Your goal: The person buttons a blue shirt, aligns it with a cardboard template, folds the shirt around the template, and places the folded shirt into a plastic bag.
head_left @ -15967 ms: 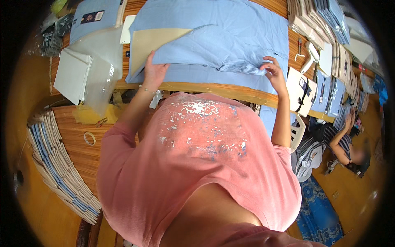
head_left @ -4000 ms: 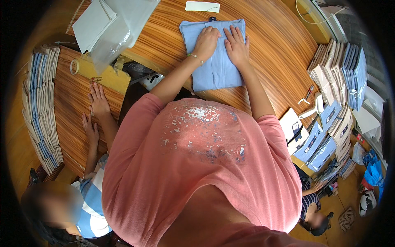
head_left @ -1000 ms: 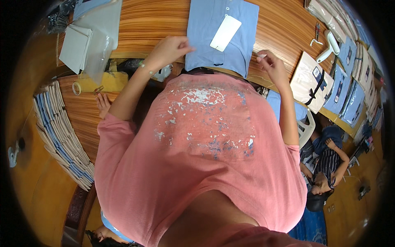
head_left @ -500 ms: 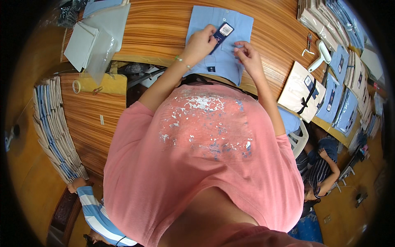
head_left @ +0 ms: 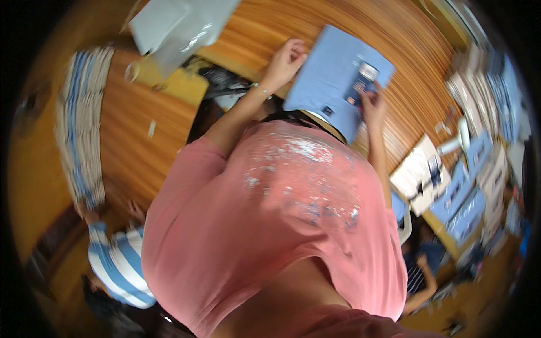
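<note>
A folded light blue shirt (head_left: 321, 73) lies on the wooden table in front of me, tilted to the right. On it is a dark blue hang tag (head_left: 357, 88) with a white label at its top end. My right hand (head_left: 374, 108) grips the tag's right edge between thumb and fingers over the shirt. A small dark square label (head_left: 328, 111) shows near the shirt's lower edge. Beside the shirt's left edge is my left hand (head_left: 285, 66), fingers loosely curled and somewhat blurred, with nothing visible in them.
Clear plastic bags (head_left: 189, 48) lie at the upper left. A long stack of folded garments (head_left: 84, 124) runs along the left table. To the right are a beige folded shirt (head_left: 416, 174), a white-handled roller (head_left: 462, 135) and packed shirts (head_left: 470, 79). A co-worker in stripes (head_left: 121, 265) is at lower left.
My left hand has let go of the tag and moved to the shirt's left side. My right hand now grips the tag. The whole view has turned, so the shirt appears tilted and farther right.
</note>
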Available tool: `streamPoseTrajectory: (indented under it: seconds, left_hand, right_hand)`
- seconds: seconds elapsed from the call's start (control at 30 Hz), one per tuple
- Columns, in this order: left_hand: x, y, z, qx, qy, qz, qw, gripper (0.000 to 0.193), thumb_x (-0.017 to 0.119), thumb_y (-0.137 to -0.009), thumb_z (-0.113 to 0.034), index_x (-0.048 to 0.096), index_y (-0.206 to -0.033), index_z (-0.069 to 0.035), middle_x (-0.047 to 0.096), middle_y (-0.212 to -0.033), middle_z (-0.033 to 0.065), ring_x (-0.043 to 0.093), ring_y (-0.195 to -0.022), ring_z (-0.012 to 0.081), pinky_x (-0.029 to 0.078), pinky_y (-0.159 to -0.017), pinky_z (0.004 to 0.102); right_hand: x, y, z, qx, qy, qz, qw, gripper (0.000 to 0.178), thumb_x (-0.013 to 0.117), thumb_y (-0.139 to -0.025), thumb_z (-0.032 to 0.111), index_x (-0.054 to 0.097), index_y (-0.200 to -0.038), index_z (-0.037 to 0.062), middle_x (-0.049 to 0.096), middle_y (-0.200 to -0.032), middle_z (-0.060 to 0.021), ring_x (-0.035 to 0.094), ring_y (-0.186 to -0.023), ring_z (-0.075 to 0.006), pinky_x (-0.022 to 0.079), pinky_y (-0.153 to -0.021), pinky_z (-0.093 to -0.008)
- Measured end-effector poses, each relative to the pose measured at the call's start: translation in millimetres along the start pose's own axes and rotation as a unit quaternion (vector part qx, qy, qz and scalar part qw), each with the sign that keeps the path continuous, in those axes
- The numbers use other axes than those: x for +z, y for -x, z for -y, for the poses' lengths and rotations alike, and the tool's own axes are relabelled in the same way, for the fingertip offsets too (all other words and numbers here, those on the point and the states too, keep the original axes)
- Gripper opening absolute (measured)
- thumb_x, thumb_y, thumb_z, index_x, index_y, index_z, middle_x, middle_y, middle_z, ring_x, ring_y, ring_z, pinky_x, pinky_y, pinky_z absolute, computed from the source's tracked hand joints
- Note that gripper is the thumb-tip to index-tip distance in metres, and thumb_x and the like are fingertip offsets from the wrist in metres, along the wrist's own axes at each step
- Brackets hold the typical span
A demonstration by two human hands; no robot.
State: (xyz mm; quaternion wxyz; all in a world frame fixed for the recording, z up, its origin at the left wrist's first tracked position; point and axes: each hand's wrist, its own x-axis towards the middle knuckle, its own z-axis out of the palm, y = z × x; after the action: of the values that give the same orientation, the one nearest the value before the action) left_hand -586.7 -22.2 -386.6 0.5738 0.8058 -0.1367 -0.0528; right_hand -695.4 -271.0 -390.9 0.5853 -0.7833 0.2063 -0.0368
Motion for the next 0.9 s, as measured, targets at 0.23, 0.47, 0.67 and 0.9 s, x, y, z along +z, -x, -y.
streamPoseTrajectory:
  seconds: [0.23, 0.47, 0.67, 0.9]
  left_hand:
    - [-186, 18, 49, -0.002, -0.226, -0.264, 0.938, 0.009, 0.057, -0.081, -0.008, 0.062, -0.087, -0.002, 0.065, -0.077, 0.0098, 0.062, -0.068, 0.0187, 0.049, -0.064, 0.0291]
    - [-260, 40, 65, -0.002, -0.304, -0.348, 0.887, 0.015, 0.062, -0.08, -0.017, 0.065, -0.082, -0.003, 0.062, -0.082, 0.0115, 0.059, -0.078, 0.0277, 0.046, -0.071, 0.0353]
    - [-224, -8, 71, 0.08, -0.314, -0.316, 0.892, 0.017, 0.064, -0.079, -0.021, 0.065, -0.082, -0.005, 0.061, -0.082, 0.0102, 0.057, -0.079, 0.0289, 0.045, -0.073, 0.0367]
    - [-235, -33, 124, -0.131, -0.264, -0.287, 0.911, 0.021, 0.067, -0.075, -0.024, 0.063, -0.079, -0.003, 0.062, -0.079, 0.0113, 0.06, -0.075, 0.0289, 0.047, -0.069, 0.0362]
  right_hand:
    - [-2, -7, 28, -0.068, 0.1, -0.045, 0.992, 0.048, 0.064, -0.081, 0.01, 0.047, -0.126, 0.0007, 0.054, -0.074, -0.0006, 0.042, -0.056, -0.0072, 0.037, -0.051, -0.0222]
    - [69, -35, 78, -0.115, 0.107, 0.082, 0.984, 0.029, 0.061, -0.084, 0.011, 0.06, -0.112, 0.0076, 0.06, -0.079, -0.0032, 0.05, -0.062, -0.0077, 0.041, -0.054, -0.0231]
    - [161, -27, 128, -0.186, 0.147, 0.255, 0.937, 0.024, 0.058, -0.085, 0.012, 0.061, -0.108, 0.0054, 0.062, -0.085, -0.008, 0.056, -0.074, -0.0144, 0.046, -0.061, -0.0271]
    - [210, -16, 131, -0.213, 0.171, 0.41, 0.87, 0.023, 0.058, -0.082, 0.013, 0.06, -0.103, 0.0029, 0.061, -0.096, -0.0159, 0.06, -0.081, -0.031, 0.048, -0.072, -0.0357]
